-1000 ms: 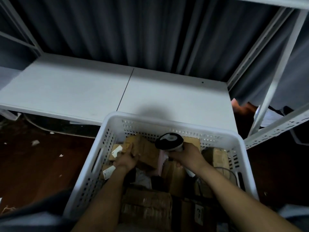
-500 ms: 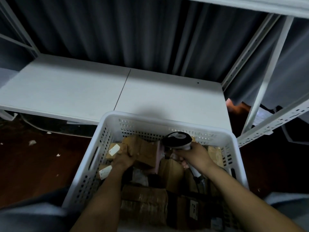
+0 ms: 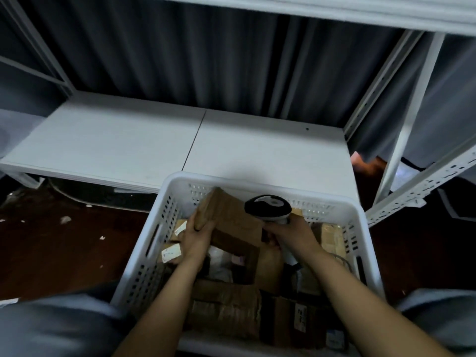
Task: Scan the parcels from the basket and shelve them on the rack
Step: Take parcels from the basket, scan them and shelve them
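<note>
Lower centre, inside basket (image 3: 137, 274) | left hand (image 3: 197, 238) grips tilted parcel (image 3: 231, 217) | right hand (image 3: 291, 234) grips scanner (image 3: 268, 206) | labels (image 3: 171, 252) blurred | rack shelf (image 3: 128, 140) behind

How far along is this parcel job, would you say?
Early, it seems: nothing sits on the rack shelf in view. In hand: the left hand grips a brown parcel tilted above the rest, and the right hand holds the scanner beside it. Left to do: many other parcels fill the basket.

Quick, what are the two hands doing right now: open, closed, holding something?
Left hand: closed on a brown cardboard parcel, tilted over the white plastic basket.
Right hand: closed on a black-and-white handheld scanner.
</note>
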`<state>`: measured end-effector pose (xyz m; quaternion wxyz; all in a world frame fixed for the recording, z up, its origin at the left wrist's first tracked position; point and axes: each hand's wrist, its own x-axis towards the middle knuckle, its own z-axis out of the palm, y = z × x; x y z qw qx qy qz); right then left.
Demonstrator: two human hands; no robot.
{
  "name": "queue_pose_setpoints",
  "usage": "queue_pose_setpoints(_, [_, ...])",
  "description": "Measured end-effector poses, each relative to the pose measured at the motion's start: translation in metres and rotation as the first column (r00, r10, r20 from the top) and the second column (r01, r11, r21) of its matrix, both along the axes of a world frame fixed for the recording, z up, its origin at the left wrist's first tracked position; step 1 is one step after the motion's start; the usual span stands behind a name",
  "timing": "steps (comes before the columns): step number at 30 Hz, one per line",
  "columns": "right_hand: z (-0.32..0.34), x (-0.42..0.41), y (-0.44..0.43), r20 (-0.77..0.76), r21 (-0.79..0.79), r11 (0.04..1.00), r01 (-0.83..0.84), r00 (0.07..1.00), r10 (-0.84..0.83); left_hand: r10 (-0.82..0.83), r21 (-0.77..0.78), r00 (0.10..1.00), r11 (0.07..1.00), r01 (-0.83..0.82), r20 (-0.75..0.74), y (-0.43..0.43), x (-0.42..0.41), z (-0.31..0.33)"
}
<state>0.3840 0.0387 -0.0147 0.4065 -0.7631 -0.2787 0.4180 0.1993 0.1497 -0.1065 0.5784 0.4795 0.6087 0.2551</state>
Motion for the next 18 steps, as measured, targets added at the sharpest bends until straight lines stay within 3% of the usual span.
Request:
queue_pose_setpoints(4, [0.027, 0.014, -0.009, -0.057, 0.132, 0.980, 0.146, 0.989, -0.139, 0.096, 0.038, 0.964, 0.993, -0.108, 0.246, -0.016, -0.002, 0.038])
queue_pose_setpoints(8, [0.039, 0.032, -0.018, -0.223, 0.172, 0.917, 0.360, 0.921, -0.320, 0.055, 0.066, 0.913, 0.994, -0.089, 0.405, -0.026, -0.001, 0.075])
queue_pose_setpoints(14, [0.064, 0.040, -0.019, -0.535, 0.264, 0.841, 0.472, 0.797, -0.279, -0.220, 0.221, 0.888, 0.965, 0.139, 0.403, -0.030, 0.004, 0.110])
queue_pose_setpoints(18, [0.075, 0.048, -0.023, -0.519, 0.268, 0.844, 0.465, 0.808, -0.280, -0.370, 0.305, 0.884, 0.910, 0.282, 0.286, -0.028, 0.001, 0.130])
